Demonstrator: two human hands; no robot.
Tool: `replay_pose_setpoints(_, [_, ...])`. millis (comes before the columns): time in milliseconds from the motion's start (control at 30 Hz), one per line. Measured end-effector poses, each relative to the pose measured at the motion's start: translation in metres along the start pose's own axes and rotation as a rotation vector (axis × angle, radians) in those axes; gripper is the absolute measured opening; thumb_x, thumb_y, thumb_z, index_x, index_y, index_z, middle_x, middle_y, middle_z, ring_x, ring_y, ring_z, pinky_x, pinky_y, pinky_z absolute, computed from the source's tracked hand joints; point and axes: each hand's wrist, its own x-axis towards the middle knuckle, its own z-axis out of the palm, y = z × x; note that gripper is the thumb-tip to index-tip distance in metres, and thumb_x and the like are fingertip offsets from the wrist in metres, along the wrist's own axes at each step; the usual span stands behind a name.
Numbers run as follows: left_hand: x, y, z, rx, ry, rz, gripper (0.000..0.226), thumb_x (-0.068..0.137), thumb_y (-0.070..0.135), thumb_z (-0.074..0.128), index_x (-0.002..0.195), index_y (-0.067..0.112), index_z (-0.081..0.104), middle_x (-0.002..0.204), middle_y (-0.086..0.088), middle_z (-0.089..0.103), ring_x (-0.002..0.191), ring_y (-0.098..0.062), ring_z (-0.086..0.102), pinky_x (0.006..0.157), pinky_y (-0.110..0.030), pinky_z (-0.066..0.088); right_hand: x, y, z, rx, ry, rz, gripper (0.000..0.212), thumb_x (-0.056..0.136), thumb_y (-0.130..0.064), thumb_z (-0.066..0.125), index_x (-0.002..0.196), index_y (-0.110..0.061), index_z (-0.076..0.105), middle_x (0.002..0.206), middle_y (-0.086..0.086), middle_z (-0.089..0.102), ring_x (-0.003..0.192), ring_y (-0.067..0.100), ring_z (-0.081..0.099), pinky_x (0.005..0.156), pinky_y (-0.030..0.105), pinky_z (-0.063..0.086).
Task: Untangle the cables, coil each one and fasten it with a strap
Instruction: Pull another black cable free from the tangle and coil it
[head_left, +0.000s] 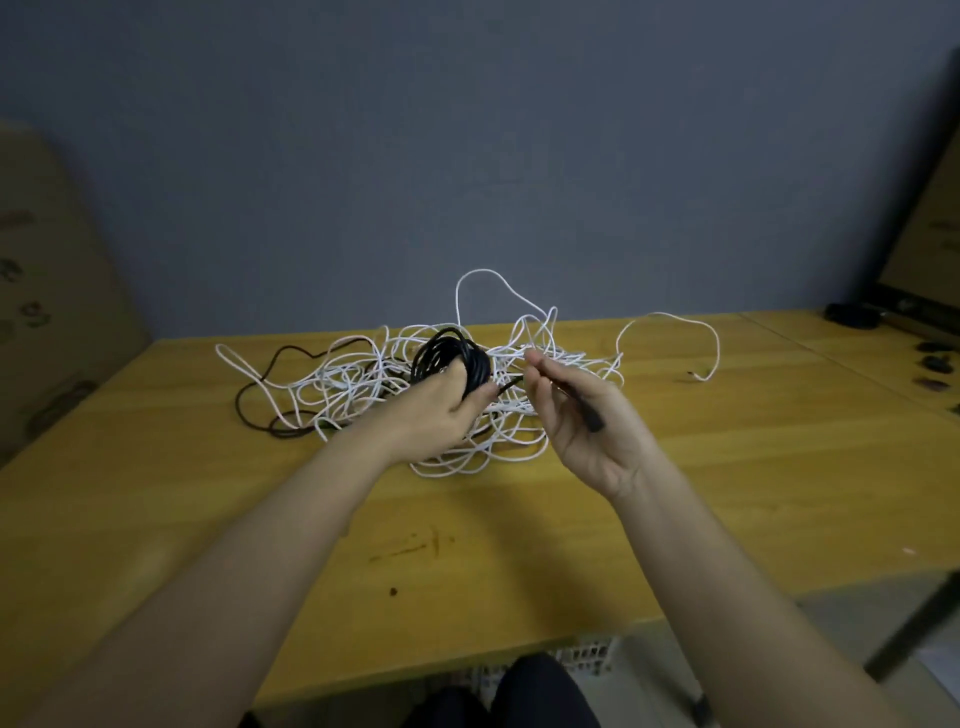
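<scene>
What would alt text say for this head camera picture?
A person's left hand grips a coil of black cable while the right hand pinches its loose black end, above a tangle of white cable on a yellow wooden table. A dark brown cable trails left.

The left hand (441, 410) covers the near side of the black coil (451, 358), and its fingers are hidden inside the loops. The small dark items (935, 364) at the worktop's (727, 467) right edge are too blurred to identify. Within the white tangle (467, 384), separate cables cannot be told apart.
</scene>
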Motion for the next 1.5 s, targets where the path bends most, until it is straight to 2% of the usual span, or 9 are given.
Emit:
replay_pose_setpoints(167, [-0.025,0.015,-0.005,0.071,0.042,0.047,0.061,0.088,0.059,0.050,0.124,0.011,0.041,0.104,-0.004,0.059,0.094,-0.020,0.058,0.082,-0.042,0.048,-0.015,0.010,0.011,0.103,-0.166,-0.064,0.034,0.077,-0.004,0.043,0.091,0.015,0.069,0.097,0.027,0.068,0.093,0.034,0.069,0.079,0.032,0.059])
replay_pose_setpoints(300, [-0.044,0.025,-0.012,0.087,0.093,0.051,0.039,0.094,0.050,0.047,0.104,0.012,0.048,0.084,0.001,0.057,0.075,-0.017,0.056,0.062,-0.034,0.042,-0.024,0.019,0.021,-0.134,-0.185,-0.167,0.024,0.090,0.002,0.044,0.108,0.008,0.059,0.098,0.022,0.070,0.099,0.027,0.069,0.078,0.025,0.057])
replay_pose_setpoints(467, [-0.072,0.033,-0.015,-0.028,0.141,0.086,0.040,0.093,0.050,0.050,0.089,0.011,0.056,0.070,0.003,0.054,0.061,-0.013,0.050,0.057,-0.031,0.037,-0.034,0.025,0.029,-0.701,0.102,-0.398,0.025,0.093,-0.030,0.059,0.082,-0.010,0.069,0.055,-0.005,0.061,0.047,0.004,0.053,0.045,0.012,0.041])
replay_pose_setpoints(600, [-0.093,0.045,-0.018,-0.295,0.080,0.129,0.036,0.088,0.045,0.061,0.071,0.015,0.051,0.050,0.011,0.048,0.044,-0.007,0.044,0.046,-0.020,0.036,-0.041,0.024,0.030,-0.917,0.167,-0.391,0.022,0.087,-0.027,0.066,0.068,-0.016,0.067,0.044,-0.014,0.042,0.038,0.001,0.036,0.040,0.013,0.029])
replay_pose_setpoints(700, [-0.105,0.051,-0.019,-0.604,-0.007,0.135,0.034,0.089,0.035,0.061,0.069,0.014,0.045,0.043,0.010,0.038,0.035,-0.007,0.032,0.038,-0.018,0.029,-0.047,0.038,0.030,-1.075,0.177,-0.507,0.009,0.087,-0.019,0.063,0.095,-0.024,0.060,0.088,-0.011,0.061,0.079,0.003,0.056,0.067,0.019,0.044])
replay_pose_setpoints(834, [-0.111,0.058,-0.022,-0.821,-0.053,0.156,0.038,0.091,0.036,0.055,0.062,0.014,0.042,0.039,0.007,0.030,0.032,-0.008,0.023,0.037,-0.016,0.023,-0.058,0.047,0.023,-1.116,-0.072,-0.601,0.036,0.100,-0.016,0.042,0.131,-0.033,0.048,0.136,-0.015,0.046,0.123,-0.008,0.041,0.097,0.010,0.036])
replay_pose_setpoints(934, [-0.109,0.061,-0.021,-0.958,-0.068,0.148,0.037,0.088,0.036,0.049,0.055,0.020,0.045,0.035,0.005,0.027,0.028,-0.009,0.019,0.037,-0.016,0.023,-0.066,0.056,0.029,-0.974,-0.146,-0.572,0.039,0.105,-0.025,0.027,0.119,-0.014,0.062,0.112,-0.010,0.066,0.107,-0.003,0.059,0.087,0.008,0.042])
replay_pose_setpoints(1167, [-0.104,0.055,-0.009,-1.249,-0.082,0.103,0.046,0.090,0.046,0.050,0.051,0.023,0.048,0.032,0.009,0.026,0.023,-0.005,0.021,0.033,-0.016,0.028,-0.062,0.068,0.028,-0.916,-0.157,-0.646,0.054,0.100,-0.048,0.016,0.102,-0.025,0.064,0.086,-0.012,0.070,0.087,0.004,0.066,0.077,0.017,0.050])
replay_pose_setpoints(1500, [-0.047,0.035,-0.019,-0.932,0.345,-0.090,0.045,0.085,0.048,0.060,0.060,0.013,0.049,0.037,0.001,0.036,0.040,-0.021,0.051,0.048,-0.017,0.043,0.004,0.075,0.037,-0.978,0.124,-0.803,0.026,0.101,-0.036,0.038,0.094,-0.023,0.059,0.076,-0.013,0.059,0.068,-0.002,0.054,0.060,0.011,0.039])
